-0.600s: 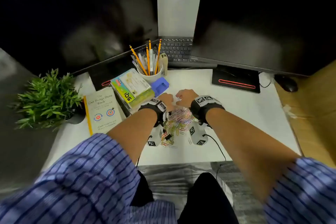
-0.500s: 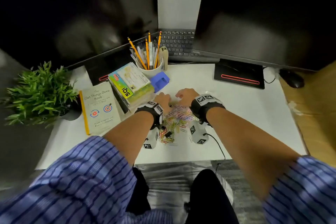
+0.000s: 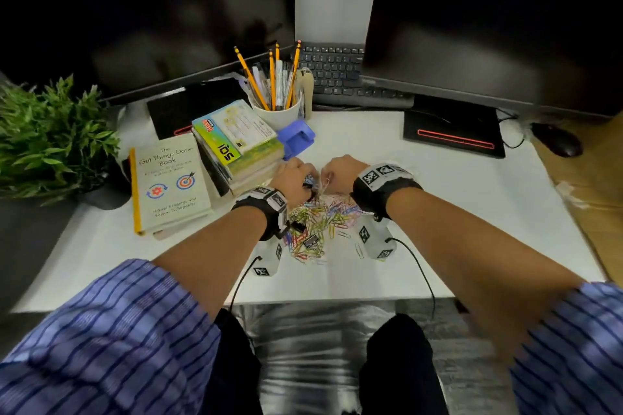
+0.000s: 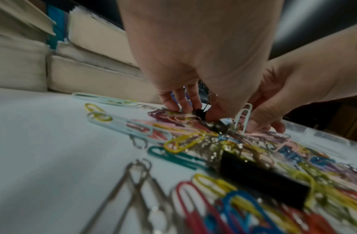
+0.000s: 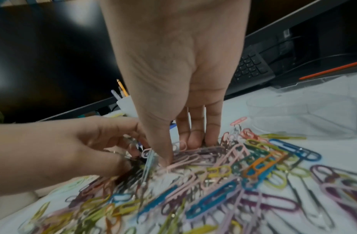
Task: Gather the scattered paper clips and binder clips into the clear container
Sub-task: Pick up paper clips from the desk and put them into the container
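Observation:
A heap of coloured paper clips [image 3: 320,222] with black binder clips [image 4: 263,182] mixed in lies on the white desk [image 3: 438,212]. Both hands reach into its far edge, almost touching each other. My left hand [image 3: 312,184] curls its fingers and thumb round a small black binder clip [image 4: 199,113]. My right hand [image 3: 328,178] digs thumb and fingertips [image 5: 193,140] down into the clips, pinching some; a pale paper clip [image 4: 243,117] stands upright against its thumb. The clear container [image 5: 293,110] sits just right of the heap in the right wrist view.
A stack of books [image 3: 242,145] stands close to my left hand, with another book [image 3: 168,178] and a plant [image 3: 50,138] further left. Behind are a pencil cup [image 3: 276,111], a blue holder [image 3: 296,138], a keyboard [image 3: 337,71] and two monitors. A mouse [image 3: 556,141] lies far right.
The head view has tipped downward. Both hands stay at the heap's far edge, and a pale clip now stands up between them.

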